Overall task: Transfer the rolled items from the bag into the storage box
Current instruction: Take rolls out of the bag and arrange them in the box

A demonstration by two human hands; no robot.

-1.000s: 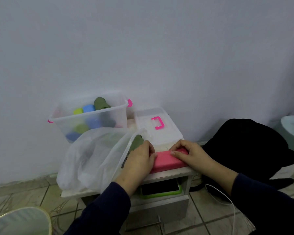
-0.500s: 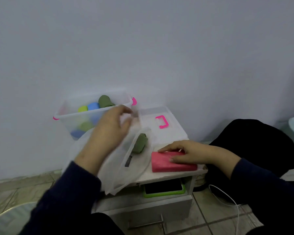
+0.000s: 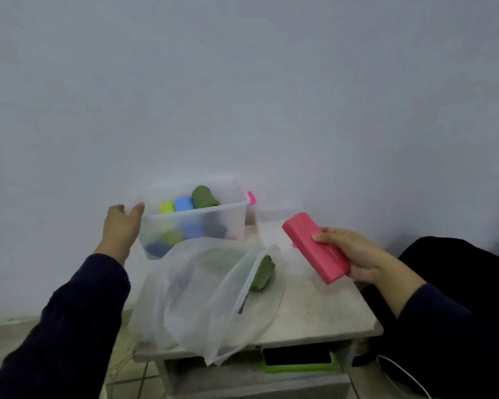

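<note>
The left hand point(image 3: 121, 226) reaches forward, fingers relaxed and apart, fingertips touching the left end of the clear storage box point(image 3: 196, 217) holding coloured rolls. Right of those fingers lies the mesh bag point(image 3: 202, 295) with a green roll point(image 3: 261, 273). The right hand point(image 3: 355, 254) is raised above the desk point(image 3: 323, 309), fingers clamped on a pink roll point(image 3: 314, 246).

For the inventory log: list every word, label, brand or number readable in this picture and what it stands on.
None can be read.
Pink rolled item in the right hand: plain, no print visible.
Clear plastic storage box: no label visible.
Translucent white bag: no print visible.
Dark screen in green case: blank.
</note>
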